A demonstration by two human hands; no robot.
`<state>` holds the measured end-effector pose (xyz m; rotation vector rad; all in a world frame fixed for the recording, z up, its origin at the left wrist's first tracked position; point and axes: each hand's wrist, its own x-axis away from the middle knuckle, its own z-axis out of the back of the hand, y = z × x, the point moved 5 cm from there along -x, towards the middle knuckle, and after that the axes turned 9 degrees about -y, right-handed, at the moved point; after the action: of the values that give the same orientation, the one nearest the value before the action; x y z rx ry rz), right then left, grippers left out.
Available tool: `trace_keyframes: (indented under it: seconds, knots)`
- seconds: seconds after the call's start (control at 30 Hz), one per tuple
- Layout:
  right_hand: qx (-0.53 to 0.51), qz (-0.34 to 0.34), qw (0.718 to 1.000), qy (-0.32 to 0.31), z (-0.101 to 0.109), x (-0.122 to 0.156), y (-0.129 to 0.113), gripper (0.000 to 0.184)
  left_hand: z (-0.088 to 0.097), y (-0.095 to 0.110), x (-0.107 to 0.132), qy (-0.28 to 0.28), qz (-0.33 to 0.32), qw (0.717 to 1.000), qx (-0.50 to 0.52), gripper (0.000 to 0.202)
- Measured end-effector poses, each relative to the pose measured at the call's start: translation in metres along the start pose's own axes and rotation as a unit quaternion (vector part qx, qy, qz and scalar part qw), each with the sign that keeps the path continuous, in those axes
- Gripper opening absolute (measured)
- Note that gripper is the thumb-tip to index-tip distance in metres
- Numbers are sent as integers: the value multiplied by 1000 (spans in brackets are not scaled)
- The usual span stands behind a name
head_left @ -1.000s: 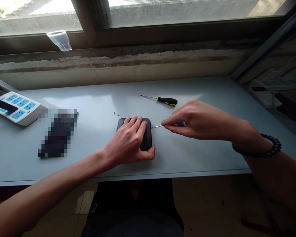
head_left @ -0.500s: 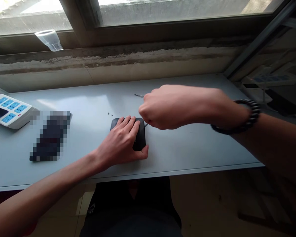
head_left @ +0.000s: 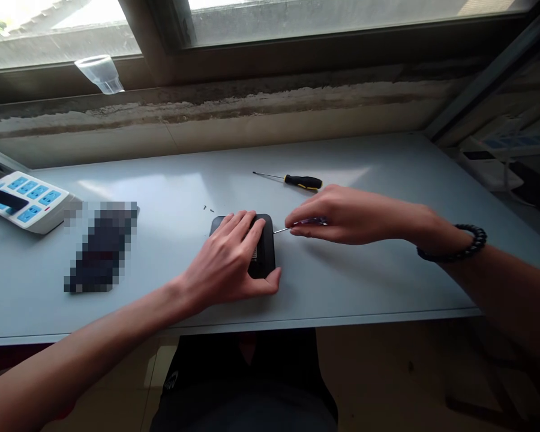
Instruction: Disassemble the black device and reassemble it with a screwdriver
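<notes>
A slim tool at the edge of a flat black plastic box with rounded corners (head_left: 266, 249).
The box lies on the pale blue-grey tabletop (head_left: 369, 288), near its front edge, with the left hand (head_left: 225, 258) laid over it palm down, thumb held apart from the fingers. The right hand (head_left: 330, 216) is clamped on a slim metal-shafted tool with a translucent purplish handle (head_left: 282, 230) — its tip meets the box's right side, though whether it goes in cannot be told. Beyond lies a black-and-yellow screwdriver (head_left: 303, 181).
</notes>
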<state>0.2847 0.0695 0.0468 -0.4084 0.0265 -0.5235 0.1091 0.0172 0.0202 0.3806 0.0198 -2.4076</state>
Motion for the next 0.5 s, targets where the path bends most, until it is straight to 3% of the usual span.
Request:
trace_keyframes:
  seconds: [0.2,0.3,0.5]
  knots:
    - [1,17,999,28,-9,5,4,27,2,-6,-2,-74,39,996,37,81]
    - [5,24,999,44,-5,9,3,28,2,-8,-3,-99,27,994,48,77]
    - [4,-11,997,76,4,28,6,26,3,-11,-2,-70,30,994,77,73]
